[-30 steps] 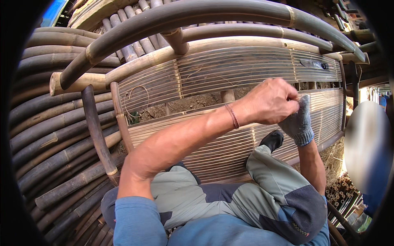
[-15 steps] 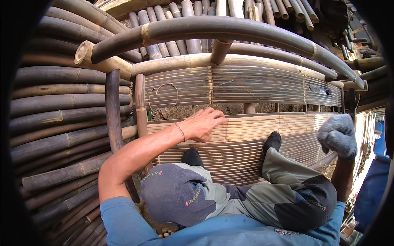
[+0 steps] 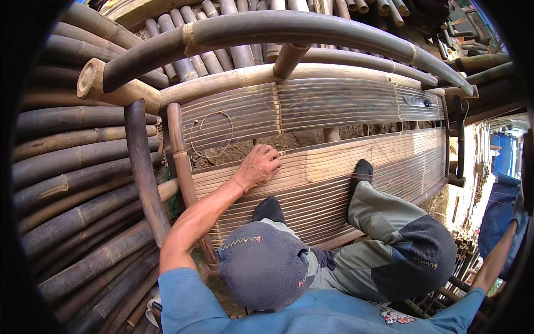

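My left hand (image 3: 258,166) rests on the far edge of a bamboo slat seat (image 3: 328,164), its fingers bent inward and their tips hidden. Anything inside them is out of sight. The seat is made of narrow split strips, pale toward the far edge and dark nearer me. Stretched far out to the right, my right hand (image 3: 519,207) is gloved in grey and sits by the dark rim of the picture. Its fingers are too unclear to read, beside hanging blue cloth (image 3: 495,217). Both my dark-socked feet (image 3: 361,170) stand on the slats.
A thick curved bamboo rail (image 3: 311,28) spans the far side above a second slat panel (image 3: 334,103). On that panel lie a thin loop of strip (image 3: 212,133) and a dark knife-like tool (image 3: 416,102). Stacked bamboo poles (image 3: 83,139) line the left.
My left hand's fingers have curled from stretched to bent. The gloved right hand has swung outward to the right, away from the seat. My view has shifted and tilted.
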Motion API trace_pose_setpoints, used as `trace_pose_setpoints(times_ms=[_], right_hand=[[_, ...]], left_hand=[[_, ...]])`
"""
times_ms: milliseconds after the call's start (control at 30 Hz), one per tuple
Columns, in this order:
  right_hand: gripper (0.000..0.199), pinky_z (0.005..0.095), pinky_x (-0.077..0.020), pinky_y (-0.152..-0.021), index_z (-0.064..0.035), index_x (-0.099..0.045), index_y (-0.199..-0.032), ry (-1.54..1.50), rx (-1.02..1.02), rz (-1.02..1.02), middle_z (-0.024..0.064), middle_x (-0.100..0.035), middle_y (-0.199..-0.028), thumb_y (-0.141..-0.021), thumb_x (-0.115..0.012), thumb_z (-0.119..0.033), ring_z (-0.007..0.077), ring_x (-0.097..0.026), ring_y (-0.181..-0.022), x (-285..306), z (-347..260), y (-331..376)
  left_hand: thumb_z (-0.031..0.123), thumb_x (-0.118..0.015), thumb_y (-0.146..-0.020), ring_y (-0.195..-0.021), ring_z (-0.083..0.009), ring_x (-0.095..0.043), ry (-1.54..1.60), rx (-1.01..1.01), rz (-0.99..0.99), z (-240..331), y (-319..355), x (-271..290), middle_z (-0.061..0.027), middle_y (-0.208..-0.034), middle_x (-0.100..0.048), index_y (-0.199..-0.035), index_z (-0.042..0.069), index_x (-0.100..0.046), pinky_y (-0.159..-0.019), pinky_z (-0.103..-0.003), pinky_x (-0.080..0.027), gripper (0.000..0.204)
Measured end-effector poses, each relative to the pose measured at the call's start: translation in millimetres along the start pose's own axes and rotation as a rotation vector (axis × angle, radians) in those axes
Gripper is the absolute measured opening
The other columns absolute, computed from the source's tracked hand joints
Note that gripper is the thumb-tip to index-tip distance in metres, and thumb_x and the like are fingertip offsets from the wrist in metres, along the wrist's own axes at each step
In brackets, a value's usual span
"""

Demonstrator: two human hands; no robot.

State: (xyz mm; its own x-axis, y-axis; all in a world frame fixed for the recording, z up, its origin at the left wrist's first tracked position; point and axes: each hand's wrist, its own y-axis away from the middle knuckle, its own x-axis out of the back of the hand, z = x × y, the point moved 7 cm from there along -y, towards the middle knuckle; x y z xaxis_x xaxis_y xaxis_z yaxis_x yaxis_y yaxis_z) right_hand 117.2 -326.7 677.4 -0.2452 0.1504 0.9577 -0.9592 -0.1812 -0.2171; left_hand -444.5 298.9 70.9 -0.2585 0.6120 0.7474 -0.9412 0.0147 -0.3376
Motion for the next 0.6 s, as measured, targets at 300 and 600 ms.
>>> trace_pose_setpoints(times_ms=[300, 600], right_hand=[[0.046, 0.0435, -0.0519, -0.094, -0.0084, -0.059, -0.132, -0.506, 1.089, -0.482, 0.0197, -0.061, -0.126, -0.093, -0.063, -0.031, 0.0367, -0.063, -0.108, -332.1, -594.5, 329.3], [0.037, 0.0453, -0.0530, -0.087, -0.0054, -0.069, -0.113, -0.455, 1.380, -1.219, 0.0201, -0.070, -0.108, -0.091, -0.061, -0.034, 0.0383, -0.067, -0.101, -430.0, -811.4, 469.6]], left_hand=[[0.018, -0.060, -0.089, -0.073, -0.0284, -0.065, 0.400, 0.006, -0.489, 114.6, 70.7, -21.7, -0.0070, -0.075, -0.062, -0.083, 0.009, -0.060, -0.062, -0.041, -0.050, 0.011], [0.016, -0.066, -0.085, -0.067, -0.0259, -0.066, 0.310, 0.267, -0.192, 101.2, 97.4, -27.2, -0.0064, -0.071, -0.060, -0.078, 0.009, -0.059, -0.057, -0.040, -0.052, 0.012]])
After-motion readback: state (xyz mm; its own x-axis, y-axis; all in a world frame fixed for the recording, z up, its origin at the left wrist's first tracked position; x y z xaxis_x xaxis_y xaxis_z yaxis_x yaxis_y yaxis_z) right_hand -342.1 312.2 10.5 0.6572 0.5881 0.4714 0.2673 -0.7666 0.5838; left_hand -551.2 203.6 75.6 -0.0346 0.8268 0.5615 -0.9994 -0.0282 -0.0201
